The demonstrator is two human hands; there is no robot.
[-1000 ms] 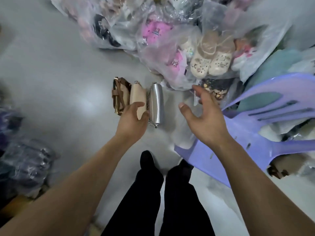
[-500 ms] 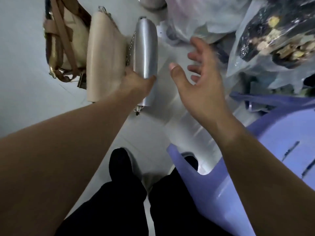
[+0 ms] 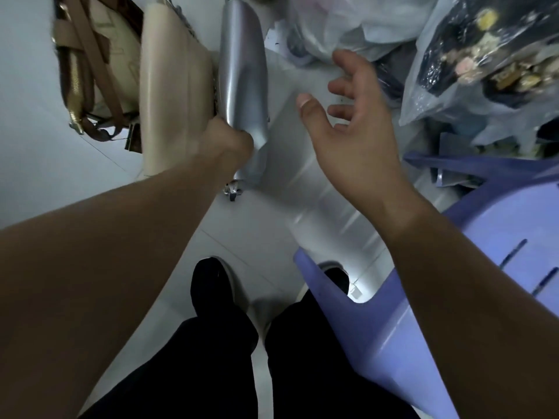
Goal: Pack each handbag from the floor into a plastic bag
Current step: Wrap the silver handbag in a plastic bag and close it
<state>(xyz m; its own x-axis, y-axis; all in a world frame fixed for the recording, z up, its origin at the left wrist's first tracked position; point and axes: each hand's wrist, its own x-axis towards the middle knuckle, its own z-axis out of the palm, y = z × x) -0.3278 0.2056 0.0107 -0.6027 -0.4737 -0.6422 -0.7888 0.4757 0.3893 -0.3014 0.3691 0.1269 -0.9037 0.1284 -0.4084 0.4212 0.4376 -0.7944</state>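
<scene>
Three handbags stand side by side on the grey floor: a brown-strapped cream bag (image 3: 90, 71) at the left, a beige bag (image 3: 172, 95) in the middle, and a silver bag (image 3: 242, 71) with a chain at the right. My left hand (image 3: 227, 140) is closed around the near end of the silver bag, fingers hidden behind it. My right hand (image 3: 351, 122) hovers open just right of that bag, palm toward it, holding nothing. A clear plastic bag (image 3: 317, 182) lies flat on the floor under my right hand.
A purple plastic chair (image 3: 453, 282) fills the lower right, against my right forearm. Plastic bags of goods (image 3: 484, 55) pile up at the top right. My black trousers and shoes (image 3: 211, 285) are at the bottom centre.
I have leaned down close to the handbags. My left hand moved from the beige bag's end onto the silver bag and closed on it. My right hand stayed open beside it.
</scene>
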